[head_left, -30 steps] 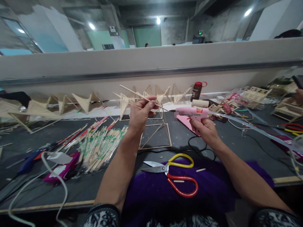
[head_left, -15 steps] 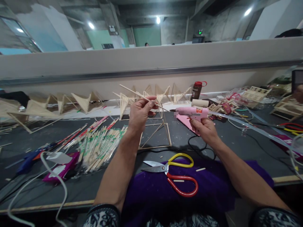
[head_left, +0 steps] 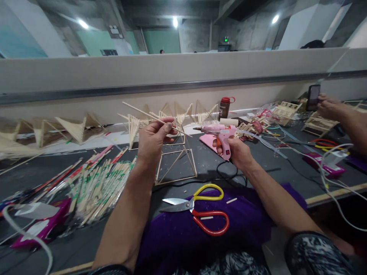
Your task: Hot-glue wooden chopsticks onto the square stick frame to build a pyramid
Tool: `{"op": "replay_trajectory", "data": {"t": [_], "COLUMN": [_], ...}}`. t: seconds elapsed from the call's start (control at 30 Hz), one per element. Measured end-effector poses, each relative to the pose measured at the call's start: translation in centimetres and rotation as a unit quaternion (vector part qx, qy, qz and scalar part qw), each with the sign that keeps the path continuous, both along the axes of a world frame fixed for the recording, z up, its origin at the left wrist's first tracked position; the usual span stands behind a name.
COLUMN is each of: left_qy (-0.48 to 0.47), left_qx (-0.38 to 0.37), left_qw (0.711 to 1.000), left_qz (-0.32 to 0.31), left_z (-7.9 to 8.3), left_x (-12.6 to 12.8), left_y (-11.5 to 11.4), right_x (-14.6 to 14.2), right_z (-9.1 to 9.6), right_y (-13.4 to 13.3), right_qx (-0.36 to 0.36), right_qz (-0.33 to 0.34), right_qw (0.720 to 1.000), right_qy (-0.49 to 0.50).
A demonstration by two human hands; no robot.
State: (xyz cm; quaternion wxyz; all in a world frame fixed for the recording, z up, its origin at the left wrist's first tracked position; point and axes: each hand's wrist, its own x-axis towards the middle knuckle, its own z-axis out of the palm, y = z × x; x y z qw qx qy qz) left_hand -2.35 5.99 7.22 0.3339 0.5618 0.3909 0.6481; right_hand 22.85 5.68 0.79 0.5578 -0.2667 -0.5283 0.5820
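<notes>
Pinched in the fingers of my left hand (head_left: 157,133) is a thin wooden stick (head_left: 137,110), slanting down to the right above the table. My right hand (head_left: 236,151) grips a pink glue gun (head_left: 222,133), its dark nozzle pointing left, a short gap away from the stick's lower end. Below my left hand a small frame of wooden sticks (head_left: 176,179) rests on the tabletop. Nearer to me, scissors (head_left: 190,206) with one yellow and one red handle lie with blades apart, partly over a purple cloth (head_left: 243,217).
Packs of wooden sticks (head_left: 100,187) lie on the left beside a purple box (head_left: 43,225). Several stick models (head_left: 77,131) line the wall, near a brown bottle (head_left: 225,109) with a red cap. At the right, another person's hand (head_left: 329,105) holds a phone (head_left: 313,97). Cords cross the table.
The view has turned to the right, bringing the other person's arm into sight. The glue gun's nozzle has drawn back slightly from the stick, and the gun now shows more of its handle.
</notes>
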Motion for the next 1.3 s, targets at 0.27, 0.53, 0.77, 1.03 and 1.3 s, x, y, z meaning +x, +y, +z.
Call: {"op": "replay_trajectory", "data": {"t": [0.27, 0.53, 0.77, 1.03, 1.3], "left_qy": [0.006, 0.008, 0.007, 0.012, 0.008], "left_qx": [0.000, 0.000, 0.014, 0.016, 0.007], "left_qw": [1.000, 1.000, 1.000, 1.000, 1.000], "left_qz": [-0.003, 0.007, 0.011, 0.017, 0.016], "left_z": [0.1, 0.3, 0.2, 0.3, 0.4], "left_x": [0.0, 0.1, 0.0, 0.0, 0.0], "left_y": [0.0, -0.2, -0.1, -0.1, 0.0], "right_x": [0.6, 0.4, 0.1, 0.2, -0.1], "right_z": [-0.7, -1.4, -1.2, -0.7, -1.1], "right_y": [1.0, 1.5, 1.8, 1.7, 1.9], "right_qx": [-0.021, -0.022, -0.023, -0.027, -0.025], "right_qz": [0.063, 0.043, 0.021, 0.023, 0.000], "right_qw": [0.997, 0.999, 0.999, 0.999, 0.999], "right_qy": [0.036, 0.022, 0.021, 0.010, 0.041]}}
